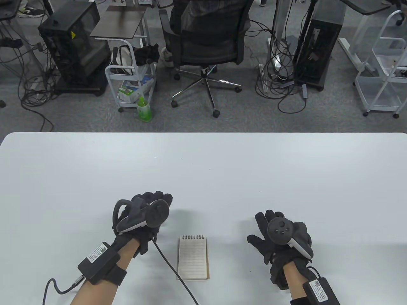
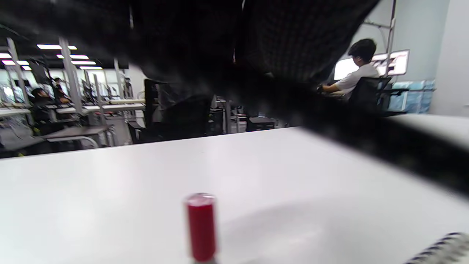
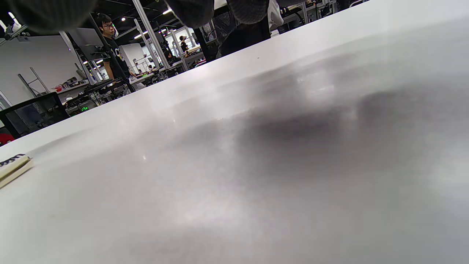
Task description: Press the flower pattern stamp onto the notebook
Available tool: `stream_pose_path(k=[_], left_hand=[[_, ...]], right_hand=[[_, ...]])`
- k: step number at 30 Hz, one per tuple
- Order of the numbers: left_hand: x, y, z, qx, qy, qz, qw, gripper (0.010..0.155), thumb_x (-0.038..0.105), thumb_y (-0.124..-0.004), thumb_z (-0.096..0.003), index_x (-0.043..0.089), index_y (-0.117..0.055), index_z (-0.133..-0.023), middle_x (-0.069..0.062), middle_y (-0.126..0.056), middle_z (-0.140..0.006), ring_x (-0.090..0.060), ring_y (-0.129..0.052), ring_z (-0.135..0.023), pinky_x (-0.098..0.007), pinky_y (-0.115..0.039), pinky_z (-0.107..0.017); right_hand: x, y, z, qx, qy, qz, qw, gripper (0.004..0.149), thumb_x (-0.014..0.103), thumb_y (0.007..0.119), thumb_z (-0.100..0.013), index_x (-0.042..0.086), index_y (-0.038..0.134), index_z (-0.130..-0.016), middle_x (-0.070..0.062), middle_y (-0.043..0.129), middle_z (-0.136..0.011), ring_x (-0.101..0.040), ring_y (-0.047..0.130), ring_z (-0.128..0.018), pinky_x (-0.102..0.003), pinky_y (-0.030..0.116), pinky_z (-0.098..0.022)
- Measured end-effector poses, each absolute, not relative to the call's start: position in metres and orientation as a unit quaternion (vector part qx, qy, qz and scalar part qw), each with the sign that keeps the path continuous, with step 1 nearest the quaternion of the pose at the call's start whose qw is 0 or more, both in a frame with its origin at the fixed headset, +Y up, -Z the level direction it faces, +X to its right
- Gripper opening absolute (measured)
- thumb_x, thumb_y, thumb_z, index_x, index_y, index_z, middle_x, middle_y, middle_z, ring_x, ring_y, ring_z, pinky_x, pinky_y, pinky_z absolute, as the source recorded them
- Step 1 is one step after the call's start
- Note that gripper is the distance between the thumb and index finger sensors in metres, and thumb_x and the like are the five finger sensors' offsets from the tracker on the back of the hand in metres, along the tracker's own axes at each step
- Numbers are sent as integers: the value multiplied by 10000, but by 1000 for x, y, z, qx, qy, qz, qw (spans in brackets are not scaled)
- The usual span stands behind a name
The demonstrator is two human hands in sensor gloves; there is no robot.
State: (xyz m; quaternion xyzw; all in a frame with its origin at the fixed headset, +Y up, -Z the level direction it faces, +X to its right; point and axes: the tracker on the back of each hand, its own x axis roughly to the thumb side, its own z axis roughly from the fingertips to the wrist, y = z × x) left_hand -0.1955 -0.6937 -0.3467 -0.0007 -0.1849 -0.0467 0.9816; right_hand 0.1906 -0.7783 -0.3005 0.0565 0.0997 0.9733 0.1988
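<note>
A small spiral notebook (image 1: pixel 192 258) lies open to a lined page on the white table (image 1: pixel 222 165), between my hands. A red cylindrical stamp (image 2: pixel 200 227) stands upright on the table in the left wrist view; the table view hides it under my left hand (image 1: pixel 154 200). That hand hovers over the stamp with its fingers (image 2: pixel 227 55) above it, not touching it. The notebook's spiral edge (image 2: pixel 439 249) shows to the stamp's right. My right hand (image 1: pixel 265 227) is open with fingers spread, right of the notebook and holding nothing. The notebook's corner (image 3: pixel 13 167) also shows in the right wrist view.
A black cable (image 1: pixel 171 267) runs from my left hand across the table past the notebook's left edge. Beyond the table's far edge are an office chair (image 1: pixel 206 41), a wire cart (image 1: pixel 132 82) and computer towers on the floor.
</note>
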Motion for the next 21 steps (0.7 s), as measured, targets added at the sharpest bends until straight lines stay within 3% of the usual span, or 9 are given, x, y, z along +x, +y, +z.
stream_pose_path(k=[8, 12, 21], left_hand=[[-201, -722, -357, -83, -146, -114, 979, 611, 431, -815, -396, 226, -720, -964, -104, -798, -959, -377, -914, -775, -625, -688, -578], [-199, -733, -358, -71, -139, -124, 980, 556, 441, -827, -384, 215, -820, -892, -87, -913, -862, -332, -1016, -654, -596, -773, -507], [-198, -743, -357, -59, -140, -125, 980, 456, 375, -855, -377, 197, -894, -795, -52, -989, -731, -238, -1062, -501, -536, -825, -450]], right_hand=[[189, -779, -300, 60, 107, 973, 197, 825, 626, 658, -374, 258, 384, -1061, -173, 244, -1097, -487, 210, -1040, -703, 209, -691], [189, -779, -300, 62, 110, 972, 196, 825, 626, 658, -374, 258, 385, -1060, -174, 245, -1097, -487, 213, -1040, -703, 210, -691], [188, -780, -300, 62, 117, 972, 196, 825, 624, 660, -375, 255, 387, -1061, -175, 249, -1097, -489, 216, -1040, -703, 213, -691]])
